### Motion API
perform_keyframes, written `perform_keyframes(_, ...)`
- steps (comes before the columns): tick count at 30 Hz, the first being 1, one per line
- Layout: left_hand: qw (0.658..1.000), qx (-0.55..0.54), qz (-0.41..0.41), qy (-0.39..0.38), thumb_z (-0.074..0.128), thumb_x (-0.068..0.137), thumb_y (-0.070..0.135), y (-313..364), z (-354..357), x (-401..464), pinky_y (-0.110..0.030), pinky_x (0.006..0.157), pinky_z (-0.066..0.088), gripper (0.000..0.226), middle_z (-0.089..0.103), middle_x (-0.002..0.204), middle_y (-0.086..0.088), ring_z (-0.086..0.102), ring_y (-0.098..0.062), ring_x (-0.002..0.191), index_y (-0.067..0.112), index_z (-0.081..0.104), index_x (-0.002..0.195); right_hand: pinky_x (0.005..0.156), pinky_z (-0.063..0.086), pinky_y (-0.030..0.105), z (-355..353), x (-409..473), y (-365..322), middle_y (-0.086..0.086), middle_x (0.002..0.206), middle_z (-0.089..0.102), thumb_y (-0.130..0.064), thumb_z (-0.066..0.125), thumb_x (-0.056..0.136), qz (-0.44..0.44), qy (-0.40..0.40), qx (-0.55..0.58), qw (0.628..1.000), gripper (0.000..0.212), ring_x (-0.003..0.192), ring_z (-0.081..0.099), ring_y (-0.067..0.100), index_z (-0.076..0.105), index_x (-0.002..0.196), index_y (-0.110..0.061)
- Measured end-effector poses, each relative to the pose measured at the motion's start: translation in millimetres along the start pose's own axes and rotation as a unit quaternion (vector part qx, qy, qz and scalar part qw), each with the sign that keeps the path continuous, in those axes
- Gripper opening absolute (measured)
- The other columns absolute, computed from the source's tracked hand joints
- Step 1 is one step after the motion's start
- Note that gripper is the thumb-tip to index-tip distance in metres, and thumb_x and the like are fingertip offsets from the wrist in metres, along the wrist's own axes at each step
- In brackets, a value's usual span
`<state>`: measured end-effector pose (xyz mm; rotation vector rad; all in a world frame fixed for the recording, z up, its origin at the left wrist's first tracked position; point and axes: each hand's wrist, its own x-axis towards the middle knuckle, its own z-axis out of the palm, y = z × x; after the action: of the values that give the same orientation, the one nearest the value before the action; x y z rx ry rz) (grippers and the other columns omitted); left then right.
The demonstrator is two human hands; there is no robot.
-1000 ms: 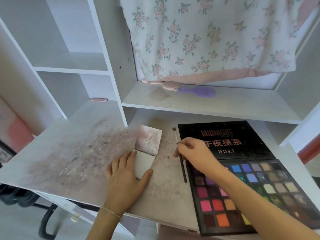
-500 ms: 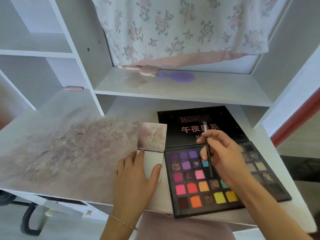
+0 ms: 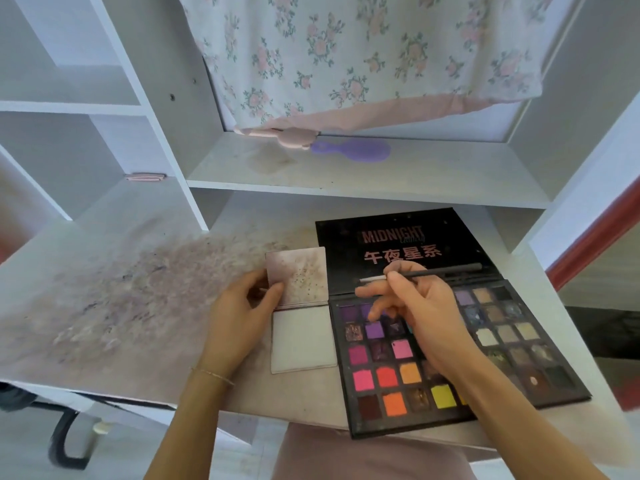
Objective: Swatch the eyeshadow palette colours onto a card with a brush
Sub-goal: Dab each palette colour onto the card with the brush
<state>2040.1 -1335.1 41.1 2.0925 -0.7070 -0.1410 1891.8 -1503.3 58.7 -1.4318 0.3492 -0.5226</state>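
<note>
An open black eyeshadow palette (image 3: 446,344) with many coloured pans lies on the desk at the right, its lid flat behind it. Left of it lies a small folded white card (image 3: 302,341), its upper flap (image 3: 301,277) stained with powder. My left hand (image 3: 242,313) pinches the left edge of that upper flap. My right hand (image 3: 422,306) hovers over the palette's purple pans and grips a thin dark brush (image 3: 440,271), which lies level, pointing left and right. Which end carries the bristles I cannot tell.
The stained desk top (image 3: 121,299) stretches to the left. A white shelf (image 3: 346,174) above the palette carries a purple hairbrush (image 3: 353,151) and a pink object (image 3: 287,136). A floral cloth (image 3: 346,57) hangs over it. Shelf uprights stand on both sides.
My left hand moved from the lower card half to the upper flap's edge. My right hand turned the brush from upright to level over the palette. The camera shifted closer.
</note>
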Motion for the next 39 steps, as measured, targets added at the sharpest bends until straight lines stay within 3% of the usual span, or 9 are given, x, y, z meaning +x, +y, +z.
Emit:
perform_keyframes(5, 1.0, 0.003, -0.005, 0.019, 0.057, 0.087, 0.025, -6.6, 3.8, 3.1, -0.033, 0.065, 0.046, 0.015, 0.065, 0.072, 0.001, 0.059, -0.017, 0.071, 0.021, 0.064, 0.074, 0.048, 0.043, 0.017, 7.7, 3.2, 4.2, 0.005, 0.055, 0.065, -0.005, 0.031, 0.097, -0.026, 0.031, -0.047, 0.998, 0.025, 0.043, 0.053, 0.015, 0.053, 0.084, -0.008)
perform_keyframes(9, 1.0, 0.0, 0.004, 0.023, 0.057, 0.087, 0.024, -7.9, 4.4, 2.1, -0.039, 0.065, 0.046, 0.019, 0.064, 0.07, -0.006, 0.059, -0.023, 0.07, 0.01, 0.066, 0.078, 0.053, 0.044, 0.015, 11.8, 4.1, 8.2, -0.001, 0.057, 0.063, -0.012, 0.036, 0.096, -0.036, 0.024, -0.126, 0.991, 0.028, 0.051, 0.055, 0.011, 0.059, 0.082, -0.014)
perform_keyframes(14, 1.0, -0.008, 0.002, 0.03, 0.059, 0.086, 0.021, -8.0, 4.4, 1.3, -0.033, 0.066, 0.048, 0.01, 0.066, 0.072, 0.002, 0.06, -0.015, 0.07, 0.017, 0.067, 0.083, 0.054, 0.047, 0.022, 9.6, 5.0, 12.6, -0.007, 0.054, 0.062, -0.01, 0.044, 0.091, -0.017, 0.024, -0.216, 0.976, 0.023, 0.054, 0.056, 0.006, 0.056, 0.076, -0.023)
perform_keyframes(18, 0.999, -0.018, -0.012, 0.04, 0.06, 0.084, 0.022, -8.1, 5.5, 1.3, -0.029, 0.063, 0.047, 0.004, 0.066, 0.07, 0.005, 0.061, -0.013, 0.07, 0.025, 0.063, 0.083, 0.053, 0.047, 0.015, 10.5, 4.2, 14.6, -0.007, 0.058, 0.065, -0.01, 0.048, 0.09, -0.001, 0.008, -0.224, 0.975, 0.018, 0.057, 0.061, 0.005, 0.05, 0.077, -0.022)
perform_keyframes(22, 0.999, -0.004, -0.006, 0.04, 0.059, 0.085, 0.022, -10.4, 6.1, 1.5, -0.034, 0.065, 0.048, 0.011, 0.066, 0.071, 0.0, 0.06, -0.017, 0.069, 0.014, 0.066, 0.083, 0.059, 0.048, 0.031, 9.9, 1.8, 14.3, 0.004, 0.065, 0.063, -0.012, 0.051, 0.086, -0.004, 0.002, -0.251, 0.968, 0.021, 0.065, 0.059, 0.021, 0.052, 0.074, -0.03)
perform_keyframes(27, 0.999, -0.003, 0.002, 0.039, 0.058, 0.085, 0.023, -10.4, 6.4, 0.4, -0.027, 0.061, 0.046, 0.007, 0.065, 0.071, 0.005, 0.059, -0.01, 0.067, 0.021, 0.065, 0.083, 0.058, 0.049, 0.039, 10.0, 1.3, 13.6, 0.012, 0.065, 0.063, -0.014, 0.05, 0.086, -0.001, -0.004, -0.282, 0.959, 0.02, 0.064, 0.06, 0.027, 0.052, 0.073, -0.029)
perform_keyframes(31, 0.999, 0.001, -0.001, 0.04, 0.058, 0.085, 0.024, -11.3, 7.0, 1.0, -0.023, 0.058, 0.042, 0.007, 0.065, 0.071, 0.007, 0.059, -0.008, 0.067, 0.023, 0.064, 0.083, 0.053, 0.046, 0.033, 10.1, 2.8, 13.7, 0.012, 0.065, 0.063, -0.015, 0.049, 0.087, 0.0, -0.007, -0.304, 0.953, 0.018, 0.061, 0.057, 0.025, 0.052, 0.073, -0.026)
perform_keyframes(36, 0.999, 0.001, -0.004, 0.045, 0.058, 0.085, 0.025, -11.8, 7.4, 0.6, -0.028, 0.06, 0.046, 0.011, 0.065, 0.07, 0.002, 0.058, -0.012, 0.066, 0.017, 0.065, 0.081, 0.04, 0.034, 0.014, 9.6, 1.1, 12.6, 0.01, 0.061, 0.061, -0.014, 0.05, 0.085, 0.016, -0.021, -0.308, 0.951, 0.017, 0.044, 0.043, 0.003, 0.052, 0.071, -0.024)
perform_keyframes(39, 0.999, 0.001, -0.001, 0.045, 0.058, 0.086, 0.025, -11.6, 7.1, 0.4, -0.028, 0.06, 0.046, 0.012, 0.064, 0.069, 0.003, 0.058, -0.011, 0.065, 0.017, 0.065, 0.08, 0.043, 0.038, 0.022, 9.5, 0.8, 11.8, 0.013, 0.065, 0.062, -0.014, 0.049, 0.086, 0.012, -0.015, -0.294, 0.956, 0.017, 0.047, 0.046, 0.012, 0.053, 0.073, -0.024)
